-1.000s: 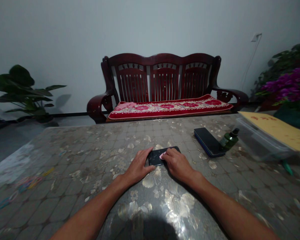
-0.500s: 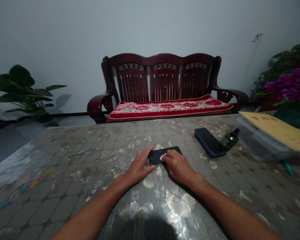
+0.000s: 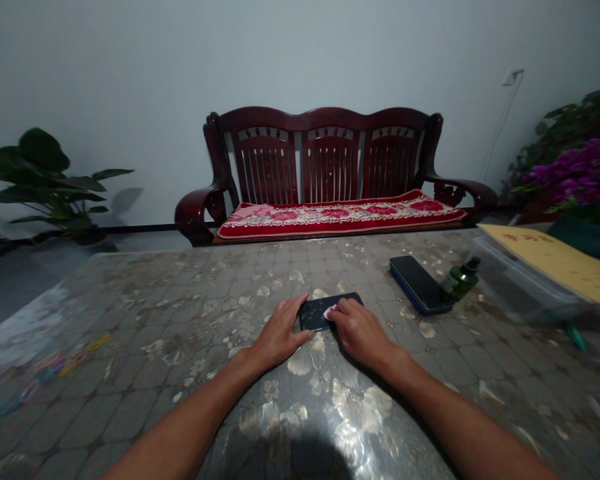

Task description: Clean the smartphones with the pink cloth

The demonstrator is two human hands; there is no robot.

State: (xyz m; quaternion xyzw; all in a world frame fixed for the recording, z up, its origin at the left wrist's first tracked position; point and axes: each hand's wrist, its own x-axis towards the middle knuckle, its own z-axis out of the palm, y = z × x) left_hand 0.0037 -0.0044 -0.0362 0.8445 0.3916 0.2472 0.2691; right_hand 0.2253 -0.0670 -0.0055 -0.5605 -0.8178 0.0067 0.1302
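A dark smartphone (image 3: 311, 316) lies flat on the patterned table, its glossy screen dotted with small pale spots. My left hand (image 3: 278, 333) grips the phone's left end, thumb along the near edge and fingers at the far edge. Pinched in the fingers of my right hand (image 3: 362, 335) is a small pink cloth (image 3: 328, 312), pressed on the middle of the screen. That hand covers the phone's near right part. To the right, another dark phone (image 3: 420, 281) rests on a blue item, beside a green bottle (image 3: 461, 280) with a black top.
A clear plastic box (image 3: 515, 283) with a yellow sheet (image 3: 560, 260) on top stands at the right. Coloured bands (image 3: 65, 365) lie at the left of the table (image 3: 190, 280). Beyond the far edge is a wooden bench (image 3: 330, 120) with a red floral cover (image 3: 300, 227).
My right hand and the pink cloth have slid slightly to the right over the screen. My left hand keeps its hold on the phone, almost unmoved.
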